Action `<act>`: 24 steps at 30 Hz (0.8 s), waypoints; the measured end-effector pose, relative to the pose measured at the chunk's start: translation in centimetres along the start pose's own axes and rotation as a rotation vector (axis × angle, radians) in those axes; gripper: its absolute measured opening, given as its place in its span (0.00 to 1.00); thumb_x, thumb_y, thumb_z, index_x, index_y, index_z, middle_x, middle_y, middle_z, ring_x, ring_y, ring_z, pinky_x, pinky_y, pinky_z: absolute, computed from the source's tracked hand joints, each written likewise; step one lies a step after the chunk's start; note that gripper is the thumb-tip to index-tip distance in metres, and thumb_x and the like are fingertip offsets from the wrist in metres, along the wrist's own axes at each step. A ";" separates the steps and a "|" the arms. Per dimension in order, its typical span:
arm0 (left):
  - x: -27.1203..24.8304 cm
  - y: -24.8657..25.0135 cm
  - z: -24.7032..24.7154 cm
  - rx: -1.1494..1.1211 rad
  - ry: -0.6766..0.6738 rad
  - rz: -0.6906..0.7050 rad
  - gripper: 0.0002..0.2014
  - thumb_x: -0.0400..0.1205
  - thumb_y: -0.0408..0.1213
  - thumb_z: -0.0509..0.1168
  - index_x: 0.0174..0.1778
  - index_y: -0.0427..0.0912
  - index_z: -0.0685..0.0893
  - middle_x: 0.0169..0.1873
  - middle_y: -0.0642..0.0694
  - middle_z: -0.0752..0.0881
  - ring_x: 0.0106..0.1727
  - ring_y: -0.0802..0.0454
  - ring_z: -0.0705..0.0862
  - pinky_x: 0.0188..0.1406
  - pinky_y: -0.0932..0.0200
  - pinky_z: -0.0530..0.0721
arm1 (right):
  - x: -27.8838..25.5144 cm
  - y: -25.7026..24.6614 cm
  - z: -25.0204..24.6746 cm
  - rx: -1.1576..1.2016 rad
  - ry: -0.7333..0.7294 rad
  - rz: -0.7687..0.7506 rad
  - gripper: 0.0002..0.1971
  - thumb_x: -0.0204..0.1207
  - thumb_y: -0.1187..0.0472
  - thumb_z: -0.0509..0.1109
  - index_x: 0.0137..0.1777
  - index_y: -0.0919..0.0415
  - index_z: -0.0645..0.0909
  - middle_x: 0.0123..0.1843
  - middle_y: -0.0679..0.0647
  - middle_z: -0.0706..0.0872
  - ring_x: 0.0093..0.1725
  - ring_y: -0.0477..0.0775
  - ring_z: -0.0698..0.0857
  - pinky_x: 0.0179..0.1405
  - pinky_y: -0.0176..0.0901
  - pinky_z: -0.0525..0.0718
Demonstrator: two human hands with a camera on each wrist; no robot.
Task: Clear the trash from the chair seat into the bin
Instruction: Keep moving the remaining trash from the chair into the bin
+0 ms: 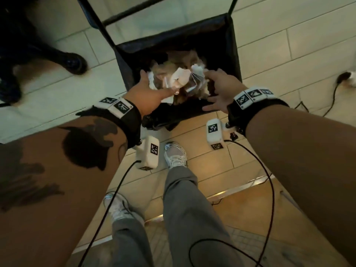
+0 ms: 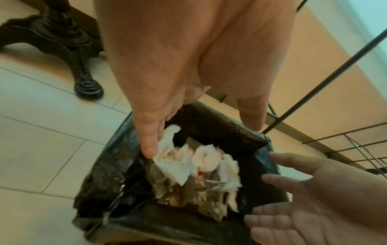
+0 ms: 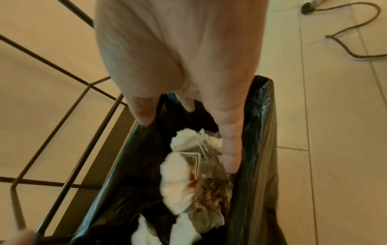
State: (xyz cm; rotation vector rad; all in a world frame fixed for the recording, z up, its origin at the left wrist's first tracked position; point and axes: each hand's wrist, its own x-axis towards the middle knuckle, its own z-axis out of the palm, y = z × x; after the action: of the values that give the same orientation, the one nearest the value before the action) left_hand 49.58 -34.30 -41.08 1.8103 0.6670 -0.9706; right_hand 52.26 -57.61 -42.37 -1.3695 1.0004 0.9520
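Observation:
A bin lined with a black bag (image 1: 234,54) stands on the tiled floor in front of me. Crumpled white napkins and wrappers (image 1: 180,79) lie blurred at its mouth, on top of brown paper waste. My left hand (image 1: 152,87) is spread open over the bin's left side, and one fingertip (image 2: 148,150) touches a white napkin (image 2: 167,157). My right hand (image 1: 213,89) hovers open over the right side, its straight fingers (image 3: 230,149) pointing down beside the trash (image 3: 180,179). Neither hand grips anything. The chair seat is out of view.
A black wire frame (image 1: 107,22) stands just behind the bin and also runs along its side (image 3: 62,116). An ornate black table leg (image 1: 71,60) sits to the left. A cable (image 1: 335,93) trails on the floor at right. My white sneakers (image 1: 175,155) are just short of the bin.

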 end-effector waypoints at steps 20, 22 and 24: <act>-37.8 -7.7 -16.2 -0.115 0.329 0.360 0.25 0.82 0.57 0.74 0.75 0.62 0.80 0.65 0.66 0.85 0.65 0.68 0.84 0.65 0.67 0.83 | -27.3 -1.5 21.3 -1.152 -0.218 -0.670 0.06 0.78 0.45 0.72 0.53 0.41 0.85 0.45 0.49 0.91 0.43 0.52 0.92 0.42 0.56 0.92; -43.5 -10.1 -18.5 -0.162 0.461 0.395 0.22 0.82 0.55 0.74 0.72 0.61 0.83 0.62 0.65 0.87 0.64 0.66 0.85 0.62 0.70 0.83 | -33.1 -2.0 26.9 -1.238 -0.317 -0.786 0.06 0.83 0.49 0.71 0.57 0.42 0.84 0.47 0.46 0.91 0.43 0.49 0.91 0.38 0.46 0.89; -48.7 -12.7 -20.5 -0.203 0.622 0.410 0.19 0.82 0.54 0.75 0.69 0.61 0.85 0.60 0.67 0.88 0.63 0.65 0.87 0.59 0.71 0.84 | -38.6 -1.7 32.1 -1.277 -0.416 -0.869 0.09 0.83 0.50 0.69 0.61 0.44 0.83 0.51 0.45 0.90 0.48 0.49 0.91 0.46 0.49 0.91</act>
State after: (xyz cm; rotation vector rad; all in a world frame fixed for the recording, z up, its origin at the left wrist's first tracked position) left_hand 20.28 -11.84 -1.15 1.9597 0.6912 -0.0526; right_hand 42.08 -24.00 -6.45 -2.1759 -0.7102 1.1020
